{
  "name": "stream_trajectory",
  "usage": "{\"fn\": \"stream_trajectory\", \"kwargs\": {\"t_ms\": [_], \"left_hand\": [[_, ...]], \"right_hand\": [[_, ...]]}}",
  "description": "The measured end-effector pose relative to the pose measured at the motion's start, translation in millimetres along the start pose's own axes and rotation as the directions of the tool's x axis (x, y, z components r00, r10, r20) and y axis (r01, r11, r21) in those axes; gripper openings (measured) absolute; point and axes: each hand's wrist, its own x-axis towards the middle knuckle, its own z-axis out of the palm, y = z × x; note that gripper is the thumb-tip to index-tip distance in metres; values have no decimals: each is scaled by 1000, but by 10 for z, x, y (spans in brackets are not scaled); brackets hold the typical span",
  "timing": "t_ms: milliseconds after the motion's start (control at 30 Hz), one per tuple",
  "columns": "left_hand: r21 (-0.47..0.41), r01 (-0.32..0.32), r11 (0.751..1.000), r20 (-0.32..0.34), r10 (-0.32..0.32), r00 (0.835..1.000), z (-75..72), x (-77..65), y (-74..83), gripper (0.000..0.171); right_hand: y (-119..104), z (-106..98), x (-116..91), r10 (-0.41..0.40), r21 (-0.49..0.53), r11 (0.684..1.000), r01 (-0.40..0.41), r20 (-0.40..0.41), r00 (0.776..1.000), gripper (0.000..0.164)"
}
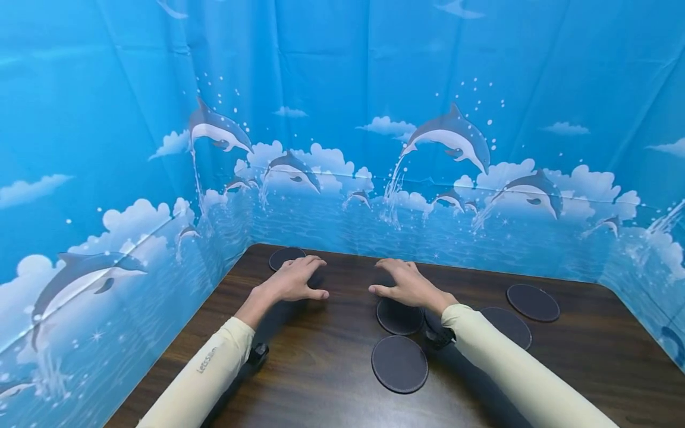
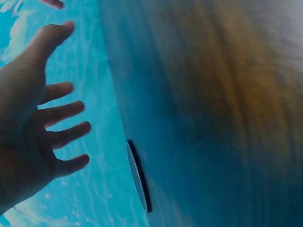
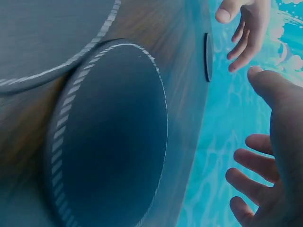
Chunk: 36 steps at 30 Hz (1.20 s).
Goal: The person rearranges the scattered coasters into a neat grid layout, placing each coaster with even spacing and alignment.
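Both hands hover above a dark wood table, holding nothing. The left hand [image 1: 291, 279] has its fingers spread and its thumb pointing right; near its fingers lies a round dark coaster [image 1: 282, 257] at the back left, partly hidden. In the left wrist view this hand [image 2: 33, 118] shows relaxed, parted fingers. The right hand [image 1: 409, 284] is held the same way, thumb pointing left, over a second coaster [image 1: 398, 318]. Closer to the front lies a third coaster [image 1: 399, 364]. The right wrist view shows a stitched coaster [image 3: 113, 132] below the right hand [image 3: 265, 165].
To the right, a coaster [image 1: 508, 328] lies partly behind the right sleeve, and another coaster [image 1: 533, 302] sits farther back. One more dark disc is mostly hidden beneath the right wrist. A blue dolphin-print curtain [image 1: 332, 89] surrounds the table [image 1: 310, 368] at the back and sides.
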Motion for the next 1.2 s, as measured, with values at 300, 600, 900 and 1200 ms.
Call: {"fn": "stream_trajectory", "kwargs": {"t_ms": [300,600,900,1200], "left_hand": [[-66,88,994,-63,-92,994,-63,-45,-194,81],[-38,185,982,-36,-186,982,-77,1,-431,84],[-7,276,961,46,-276,960,-79,-53,-732,85],[8,367,930,94,-366,926,-116,-169,-869,97]], "right_hand": [[-75,305,411,26,67,997,-27,20,999,76],[-196,502,635,20,72,997,-24,62,998,79],[-209,640,848,54,-3,999,-54,98,994,74],[-270,730,988,95,-47,995,-89,141,985,80]]}}
